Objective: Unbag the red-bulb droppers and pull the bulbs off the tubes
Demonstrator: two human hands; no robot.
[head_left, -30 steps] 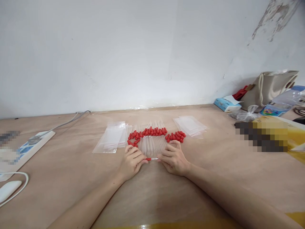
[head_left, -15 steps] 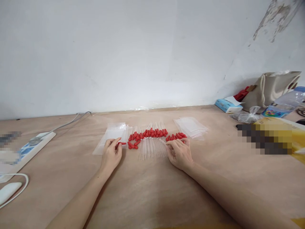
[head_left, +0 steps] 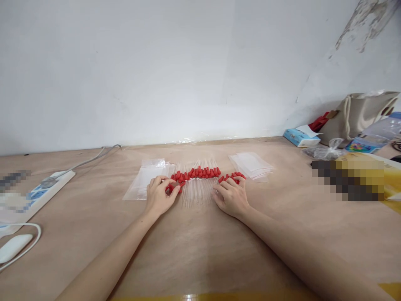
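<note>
My left hand (head_left: 161, 195) is at the left end of a row of red rubber bulbs (head_left: 205, 172), its thumb and fingers closed round a red bulb (head_left: 171, 188). Other loose bulbs there are partly covered by the fingers. Thin clear glass dropper tubes (head_left: 198, 193) lie side by side between my hands, pointing toward me. On their right edge, my right hand (head_left: 232, 196) has its fingertips pinched on a tube, mostly hidden by the fingers. A small heap of red bulbs (head_left: 239, 177) lies just beyond that hand. More clear tubes (head_left: 205, 163) extend behind the row.
Clear zip bags (head_left: 152, 171) lie flat at the left, with another stack of zip bags (head_left: 250, 164) at the right. A power strip (head_left: 52, 190) sits far left. A blue box (head_left: 300, 137), a cloth bag (head_left: 354, 119) and a yellow packet (head_left: 360, 163) crowd the right side.
My hands parted from a red-bulbed tube held between them. My left hand carried a red-ended piece left, then moved back right to the bulbs. My right hand shifted to the tubes' right edge.
</note>
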